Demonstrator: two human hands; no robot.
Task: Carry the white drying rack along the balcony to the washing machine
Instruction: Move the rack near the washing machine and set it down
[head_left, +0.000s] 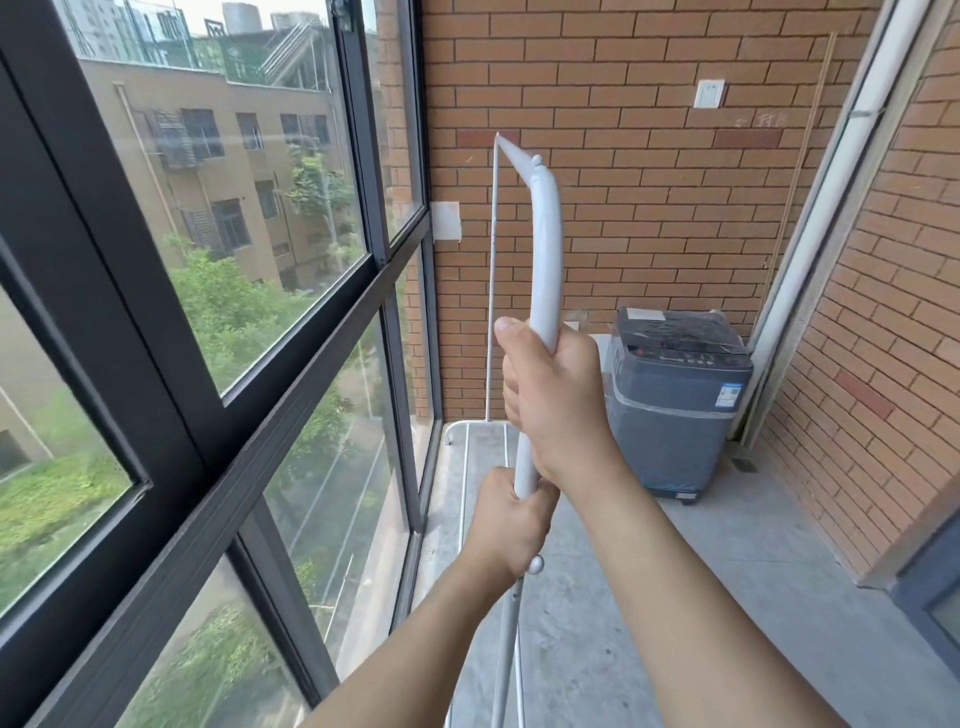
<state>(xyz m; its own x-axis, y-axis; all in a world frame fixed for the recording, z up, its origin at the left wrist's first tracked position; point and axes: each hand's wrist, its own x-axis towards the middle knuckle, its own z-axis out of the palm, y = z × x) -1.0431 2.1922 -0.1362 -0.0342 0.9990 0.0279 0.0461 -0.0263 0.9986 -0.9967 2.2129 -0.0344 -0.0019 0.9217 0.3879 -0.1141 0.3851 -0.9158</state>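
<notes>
The white drying rack stands upright in front of me, its thick curved tube rising to a bent top and a thin rod running down at its left. My right hand is shut around the tube at mid-height. My left hand grips the same tube just below it. The rack's lower rails spread out near the floor by the window. The washing machine, grey and wrapped in clear plastic, sits in the far right corner, some way beyond the rack.
Tall dark-framed windows line the left side. A brick wall closes the far end and another runs along the right with a white pipe. The grey concrete floor stretches ahead toward the machine.
</notes>
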